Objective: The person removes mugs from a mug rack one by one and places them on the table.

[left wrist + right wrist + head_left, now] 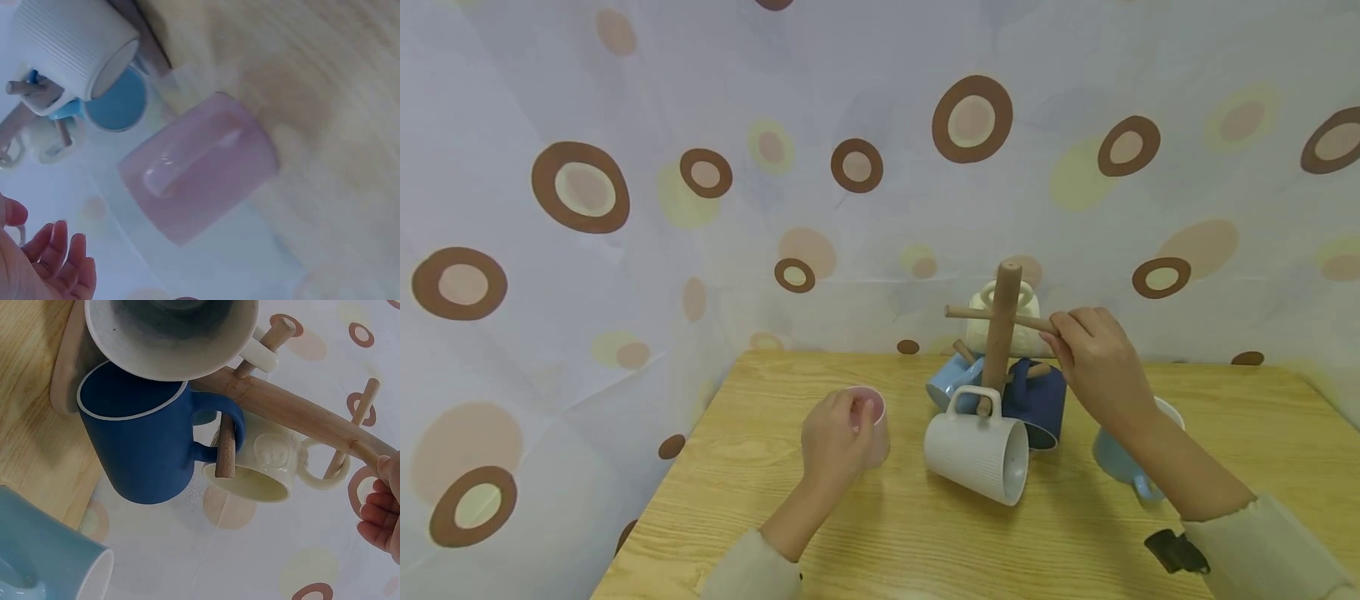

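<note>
On the table [700, 492], a forearm [1187, 467] overlaps a light-blue mug [1116, 457] near the rack [1000, 342].

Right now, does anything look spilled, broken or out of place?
Nothing really stands out. The white mug tilts, but it hangs by its handle on the rack. I see no spill or damage.

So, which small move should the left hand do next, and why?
Probably grip the pink mug by its handle: the left hand is near it, holding nothing, the handle faces that wrist's camera, and the right hand holds a peg of the wooden stand.
</note>
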Demonstrator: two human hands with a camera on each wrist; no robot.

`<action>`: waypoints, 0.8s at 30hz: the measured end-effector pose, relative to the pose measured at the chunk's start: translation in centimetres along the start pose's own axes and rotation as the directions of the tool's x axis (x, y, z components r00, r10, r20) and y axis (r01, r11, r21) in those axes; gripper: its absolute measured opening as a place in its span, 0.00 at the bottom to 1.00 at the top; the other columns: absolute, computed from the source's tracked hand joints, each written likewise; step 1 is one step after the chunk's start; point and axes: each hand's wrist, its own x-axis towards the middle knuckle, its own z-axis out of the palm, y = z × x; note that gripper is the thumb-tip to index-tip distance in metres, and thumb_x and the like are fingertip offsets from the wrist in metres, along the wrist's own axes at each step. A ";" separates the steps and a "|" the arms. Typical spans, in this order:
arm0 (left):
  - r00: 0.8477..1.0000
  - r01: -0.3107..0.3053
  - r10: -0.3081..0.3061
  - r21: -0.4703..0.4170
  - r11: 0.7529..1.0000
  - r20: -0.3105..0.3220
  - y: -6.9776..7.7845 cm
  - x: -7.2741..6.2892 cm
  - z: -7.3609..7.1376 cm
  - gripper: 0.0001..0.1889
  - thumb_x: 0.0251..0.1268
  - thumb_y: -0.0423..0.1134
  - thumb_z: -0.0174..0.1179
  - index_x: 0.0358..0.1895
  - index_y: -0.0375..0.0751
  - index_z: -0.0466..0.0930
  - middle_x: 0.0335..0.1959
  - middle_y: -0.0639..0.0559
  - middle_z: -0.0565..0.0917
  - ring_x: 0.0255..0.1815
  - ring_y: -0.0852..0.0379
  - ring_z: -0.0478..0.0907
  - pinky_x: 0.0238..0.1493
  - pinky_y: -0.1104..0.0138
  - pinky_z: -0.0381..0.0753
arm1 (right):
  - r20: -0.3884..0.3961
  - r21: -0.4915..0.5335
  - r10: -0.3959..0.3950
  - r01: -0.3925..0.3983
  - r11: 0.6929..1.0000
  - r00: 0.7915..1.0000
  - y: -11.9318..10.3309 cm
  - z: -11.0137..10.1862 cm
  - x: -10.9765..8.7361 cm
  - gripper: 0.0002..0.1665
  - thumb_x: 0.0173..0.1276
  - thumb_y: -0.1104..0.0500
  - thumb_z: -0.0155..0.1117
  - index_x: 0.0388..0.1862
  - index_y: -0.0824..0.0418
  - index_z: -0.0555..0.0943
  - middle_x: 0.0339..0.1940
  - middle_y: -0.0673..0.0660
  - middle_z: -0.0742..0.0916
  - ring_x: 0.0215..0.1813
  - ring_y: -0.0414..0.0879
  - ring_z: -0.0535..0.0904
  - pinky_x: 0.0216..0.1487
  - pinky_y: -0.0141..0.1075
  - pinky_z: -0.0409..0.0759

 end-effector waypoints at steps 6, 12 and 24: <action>0.999 -0.044 0.045 -0.018 0.999 0.026 1.6 2.0 0.2 0.08 0.56 0.38 0.59 0.33 0.36 0.81 0.27 0.47 0.83 0.27 0.54 0.79 0.30 0.65 0.79 | -0.001 0.004 0.006 -0.006 1.000 1.000 0.0 0.0 -0.1 0.13 0.64 0.62 0.58 0.33 0.75 0.77 0.27 0.66 0.78 0.29 0.58 0.72 0.30 0.43 0.73; 0.995 -0.055 0.060 -0.066 0.996 0.079 2.7 3.3 0.6 0.10 0.58 0.40 0.57 0.37 0.36 0.80 0.31 0.47 0.83 0.33 0.54 0.79 0.34 0.64 0.78 | -0.012 0.014 0.005 -0.004 1.000 1.000 0.1 0.1 0.0 0.16 0.67 0.59 0.54 0.33 0.74 0.76 0.27 0.66 0.78 0.29 0.58 0.72 0.30 0.43 0.73; 0.978 -0.191 0.200 -0.130 0.973 0.059 4.2 5.8 1.2 0.12 0.61 0.40 0.57 0.44 0.37 0.78 0.38 0.48 0.83 0.40 0.53 0.79 0.42 0.65 0.77 | -0.015 0.015 0.022 -0.022 1.000 1.000 0.1 0.3 -0.2 0.11 0.54 0.69 0.67 0.33 0.74 0.76 0.27 0.66 0.78 0.29 0.58 0.72 0.30 0.43 0.73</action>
